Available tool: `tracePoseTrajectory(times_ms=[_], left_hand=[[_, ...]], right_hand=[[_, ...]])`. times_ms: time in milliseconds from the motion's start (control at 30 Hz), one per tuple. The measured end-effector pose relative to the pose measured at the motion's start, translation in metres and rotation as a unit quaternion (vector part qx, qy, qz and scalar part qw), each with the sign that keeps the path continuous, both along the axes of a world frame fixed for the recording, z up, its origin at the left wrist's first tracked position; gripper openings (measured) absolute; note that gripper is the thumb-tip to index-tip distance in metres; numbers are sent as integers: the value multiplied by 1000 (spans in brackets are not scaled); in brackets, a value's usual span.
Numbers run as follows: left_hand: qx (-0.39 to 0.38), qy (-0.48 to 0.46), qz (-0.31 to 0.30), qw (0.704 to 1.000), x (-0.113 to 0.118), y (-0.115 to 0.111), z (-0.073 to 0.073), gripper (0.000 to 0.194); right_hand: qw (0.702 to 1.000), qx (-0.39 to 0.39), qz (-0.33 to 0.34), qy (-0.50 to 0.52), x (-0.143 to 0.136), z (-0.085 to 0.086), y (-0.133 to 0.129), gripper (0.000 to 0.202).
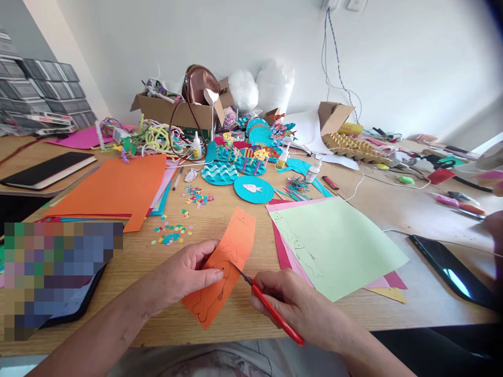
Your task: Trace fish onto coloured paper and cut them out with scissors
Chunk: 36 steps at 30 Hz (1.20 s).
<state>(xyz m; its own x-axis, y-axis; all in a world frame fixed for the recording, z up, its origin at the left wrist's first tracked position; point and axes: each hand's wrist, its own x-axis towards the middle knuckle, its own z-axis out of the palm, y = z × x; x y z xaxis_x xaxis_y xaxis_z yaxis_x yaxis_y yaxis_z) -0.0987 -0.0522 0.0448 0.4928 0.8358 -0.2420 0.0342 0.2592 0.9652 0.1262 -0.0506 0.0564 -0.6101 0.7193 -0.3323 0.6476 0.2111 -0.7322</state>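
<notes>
My left hand [184,272] pinches a strip of orange paper [239,230] between thumb and fingers, above the table near its front edge. Fish outlines are drawn on the strip in dark pencil or pen. In my right hand [291,298] is a pair of red-handled scissors [277,311], gripped by the handles. The dark blades reach the strip's right side, near the head of the lower fish. Whether the blades are apart I cannot tell. To the right lies a pale green sheet [349,246] with fish drawn along its left edge, on top of pink and red sheets.
Orange sheets [113,183] lie in a stack at left, beside a tablet [82,293]. Paper dots [173,233] are scattered mid-table. Behind are a blue disc [253,189] bearing a white fish, glue bottles [196,146] and a cardboard box [173,112]. A phone [451,269] lies at right.
</notes>
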Motion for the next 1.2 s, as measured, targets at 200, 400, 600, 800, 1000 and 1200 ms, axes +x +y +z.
tracePoseTrajectory(times_ms=[200,400,600,800,1000,1200], left_hand=[[-7,-11,-24,1000,1,1,-2,31],[-26,-40,-51,998,1,1,2,34],[-23,-24,-58,998,3,2,1,31],[-28,-44,-61,997,4,1,0,29],[-31,-43,-50,997,6,0,-1,26],[30,-47,47,997,10,-3,-8,66]], right_hand=[[1000,-24,-4,-13,2,2,1,35],[1000,-18,7,-19,1,6,2,31],[999,-30,3,-17,1,2,0,34],[1000,-24,0,-10,2,-7,-1,38],[999,4,4,-31,4,-12,-2,39],[999,-22,-2,-26,6,-13,0,39]])
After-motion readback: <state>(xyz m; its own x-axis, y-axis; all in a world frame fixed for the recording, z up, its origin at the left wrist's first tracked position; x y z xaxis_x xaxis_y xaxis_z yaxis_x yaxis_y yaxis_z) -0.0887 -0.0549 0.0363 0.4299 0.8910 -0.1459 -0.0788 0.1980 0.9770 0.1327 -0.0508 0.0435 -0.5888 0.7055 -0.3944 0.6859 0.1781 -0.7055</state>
